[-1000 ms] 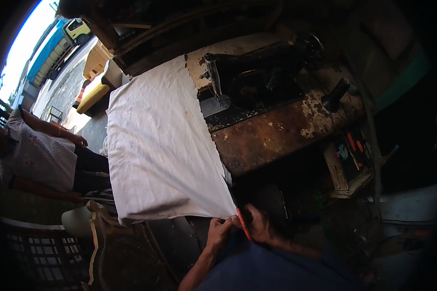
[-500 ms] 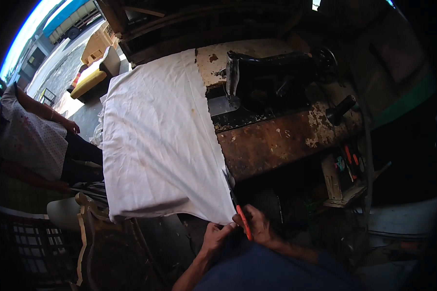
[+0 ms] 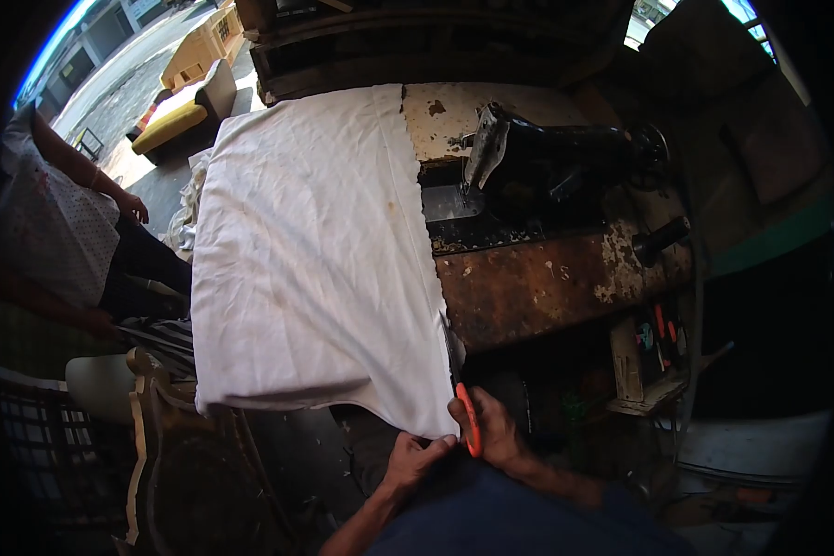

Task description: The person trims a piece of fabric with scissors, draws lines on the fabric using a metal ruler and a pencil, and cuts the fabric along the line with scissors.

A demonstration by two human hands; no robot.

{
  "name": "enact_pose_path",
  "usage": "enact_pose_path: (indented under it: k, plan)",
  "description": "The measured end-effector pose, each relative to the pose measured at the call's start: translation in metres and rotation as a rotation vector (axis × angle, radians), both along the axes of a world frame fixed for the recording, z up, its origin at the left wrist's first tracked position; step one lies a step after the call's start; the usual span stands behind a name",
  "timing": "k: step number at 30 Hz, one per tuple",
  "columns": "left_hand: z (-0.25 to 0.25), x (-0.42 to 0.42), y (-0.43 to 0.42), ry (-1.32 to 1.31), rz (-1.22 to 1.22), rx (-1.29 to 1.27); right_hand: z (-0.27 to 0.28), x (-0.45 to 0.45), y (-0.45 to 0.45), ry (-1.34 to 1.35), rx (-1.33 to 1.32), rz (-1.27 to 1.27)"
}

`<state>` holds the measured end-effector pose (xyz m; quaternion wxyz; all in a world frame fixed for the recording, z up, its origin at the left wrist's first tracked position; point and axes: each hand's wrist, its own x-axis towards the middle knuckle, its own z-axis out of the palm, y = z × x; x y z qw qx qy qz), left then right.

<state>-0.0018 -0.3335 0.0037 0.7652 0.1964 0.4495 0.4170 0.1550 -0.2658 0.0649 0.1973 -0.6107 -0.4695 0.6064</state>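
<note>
A large white cloth (image 3: 306,250) lies spread over the sewing table and hangs toward me, with a few creases and small stains. My left hand (image 3: 415,461) is closed, pinching the cloth's near right corner between thumb and fingers. Just right of it, my right hand (image 3: 496,431) is wrapped round the orange handles of a pair of scissors (image 3: 471,422). Their dark blades point away from me along the right edge of the cloth. How far the blades are apart is hard to make out.
A black sewing machine (image 3: 565,148) stands on the worn wooden table (image 3: 537,278). Below it, an open drawer (image 3: 627,371) holds small tools. A person in a dotted top (image 3: 60,222) stands at the left, near a carved chair frame (image 3: 144,435). Outside is a yellow sofa (image 3: 171,130).
The whole view has shifted a little, so the sewing machine appears farther right and the truck outside is out of sight. Both hands keep their grips near the cloth's corner.
</note>
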Motion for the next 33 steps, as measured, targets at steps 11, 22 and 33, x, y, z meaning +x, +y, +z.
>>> enact_pose_path:
  k: [11, 22, 33]
  plan:
    - [-0.01, -0.003, -0.007, -0.011, -0.005, -0.003, 0.01, -0.008, 0.013, -0.027, -0.047, 0.012]
    - [-0.001, -0.017, -0.021, 0.048, -0.102, 0.007, -0.003, -0.014, 0.005, 0.009, 0.031, -0.002]
    - [-0.006, -0.029, -0.044, 0.081, -0.068, -0.056, -0.004, -0.023, 0.005, 0.037, 0.023, -0.012]
